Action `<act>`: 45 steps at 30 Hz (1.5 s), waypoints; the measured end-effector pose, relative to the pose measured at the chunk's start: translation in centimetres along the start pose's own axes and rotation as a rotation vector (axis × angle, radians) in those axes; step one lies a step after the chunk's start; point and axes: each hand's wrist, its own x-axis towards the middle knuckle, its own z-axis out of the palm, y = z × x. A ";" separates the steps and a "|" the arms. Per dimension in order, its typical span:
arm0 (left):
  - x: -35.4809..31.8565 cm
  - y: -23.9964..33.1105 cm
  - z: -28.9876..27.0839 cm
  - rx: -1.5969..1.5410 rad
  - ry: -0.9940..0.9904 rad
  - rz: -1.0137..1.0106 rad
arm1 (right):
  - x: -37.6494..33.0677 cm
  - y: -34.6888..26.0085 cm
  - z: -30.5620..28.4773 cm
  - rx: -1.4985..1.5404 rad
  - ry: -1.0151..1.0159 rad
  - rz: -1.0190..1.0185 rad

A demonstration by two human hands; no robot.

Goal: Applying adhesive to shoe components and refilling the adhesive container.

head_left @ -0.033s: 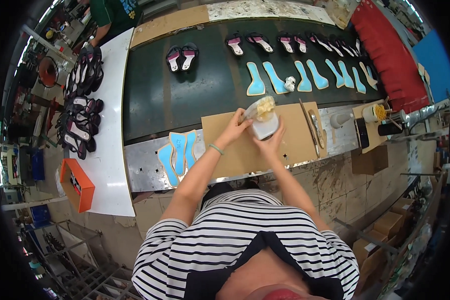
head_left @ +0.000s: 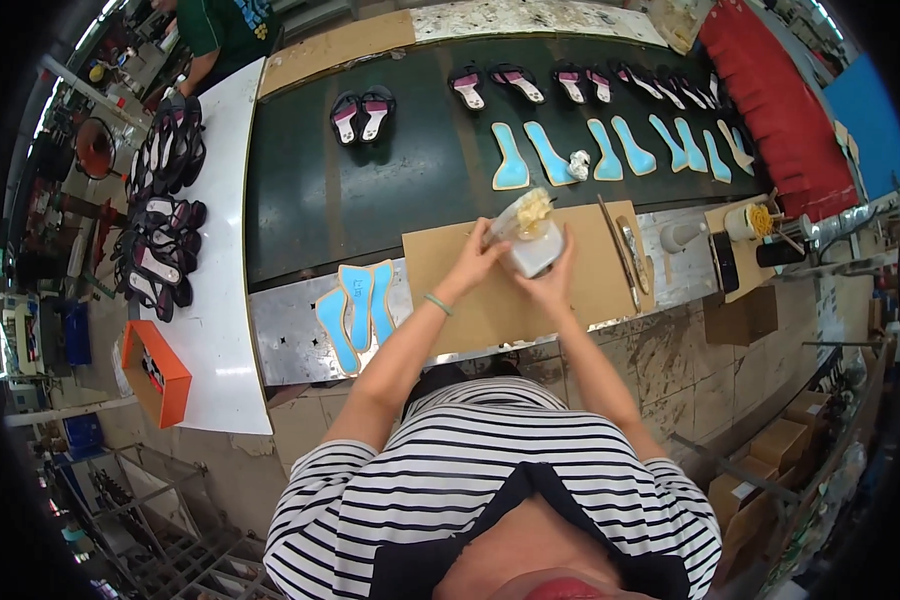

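Note:
Both of my hands grip a whitish translucent plastic container (head_left: 537, 256) above a brown cardboard sheet (head_left: 450, 305). Yellowish crusted matter (head_left: 534, 210) cakes its far end. My left hand (head_left: 478, 260) closes on its left side, and my right hand (head_left: 553, 283) wraps its near right side. Beyond the container, light-blue insole-shaped pieces (head_left: 511, 160) lie in a row on the dark green belt (head_left: 410, 190). A crumpled white lump (head_left: 579, 165) rests by one of them. More blue pieces (head_left: 358, 310) overlap to the left of the cardboard.
Dark sandals (head_left: 362, 115) stand along the belt's far part and pile up on the white side table (head_left: 225, 220), above an orange box (head_left: 157, 375). Brush-like tools (head_left: 620, 255), a grey cup-like object (head_left: 682, 237) and a black phone-like slab (head_left: 723, 262) lie to the right. Another person's arm (head_left: 202, 70) shows far left.
The container and my right hand have shifted very slightly to the right. Both hands keep their hold on it.

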 end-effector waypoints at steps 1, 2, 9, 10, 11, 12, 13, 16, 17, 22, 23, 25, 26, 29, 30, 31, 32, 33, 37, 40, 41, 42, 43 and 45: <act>-1.0 -0.2 2.0 0.057 0.153 0.066 | -0.1 0.4 -2.4 -0.002 0.014 0.009; -2.1 -1.3 3.5 0.062 0.149 0.061 | -0.5 0.1 -4.6 -0.031 -0.026 0.004; -6.7 2.4 1.1 -0.066 0.189 0.090 | 0.8 -6.9 -2.1 -0.089 -0.178 -0.108; -4.9 2.6 0.6 -0.060 0.230 0.150 | 1.5 -6.5 -1.5 -0.075 -0.212 -0.118; -3.8 2.8 -0.1 -0.049 0.272 0.214 | 1.3 -5.8 -1.8 -0.076 -0.204 -0.115; -3.9 2.6 0.5 -0.044 0.259 0.218 | 1.2 -5.0 -2.7 -0.105 -0.153 -0.092; -4.5 2.1 2.2 0.000 0.282 0.192 | 1.3 -4.7 -3.3 -0.137 -0.100 -0.071; -9.3 2.1 3.1 -0.062 0.294 0.146 | -3.3 -7.6 -4.3 -0.180 -0.237 -0.024; -10.5 3.2 2.1 -0.092 0.321 0.126 | -3.2 -7.8 -3.2 -0.180 -0.269 -0.113; -3.7 1.6 1.5 0.079 0.372 0.231 | 1.1 -4.3 -2.6 -0.071 -0.209 -0.229; -4.8 1.8 3.4 0.109 0.350 0.202 | 0.5 -3.9 -4.5 -0.142 -0.183 -0.169; -7.7 2.8 5.1 0.137 0.350 0.195 | 0.0 -5.4 -5.4 -0.205 -0.167 -0.138; -10.0 2.7 4.8 -0.011 0.363 0.186 | -1.8 -7.3 -5.1 -0.204 -0.237 -0.130; -8.7 2.8 2.5 -0.084 0.379 0.170 | -0.1 -7.2 -3.4 -0.120 -0.310 -0.137; -6.7 2.5 1.5 -0.007 0.380 0.158 | 1.4 -6.0 -2.6 -0.037 -0.308 -0.145; -4.2 1.7 1.7 0.024 0.369 0.246 | 2.5 -3.7 -2.5 -0.031 -0.232 -0.173; -3.1 2.1 2.9 0.131 0.326 0.250 | 1.9 -3.4 -3.7 -0.026 -0.238 -0.166; -4.2 1.4 4.4 0.185 0.398 0.252 | 1.3 -3.9 -5.2 -0.058 -0.233 -0.137; -10.8 2.6 3.9 0.044 0.428 0.191 | -1.1 -5.6 -3.8 -0.133 -0.320 -0.125; -7.2 2.6 1.1 0.102 0.453 0.188 | 1.2 -4.9 -1.7 -0.083 -0.347 -0.141; -5.2 2.2 0.9 0.116 0.401 0.162 | 2.1 -3.9 -1.9 -0.027 -0.290 -0.122; -3.8 1.7 1.7 0.131 0.346 0.141 | 2.2 -3.2 -2.6 0.027 -0.229 -0.108; -4.8 3.1 4.2 0.271 0.455 0.171 | 2.3 -4.1 -4.5 -0.091 -0.231 -0.145; -8.4 1.3 5.0 0.100 0.458 0.191 | -0.8 -6.7 -5.4 -0.123 -0.275 -0.119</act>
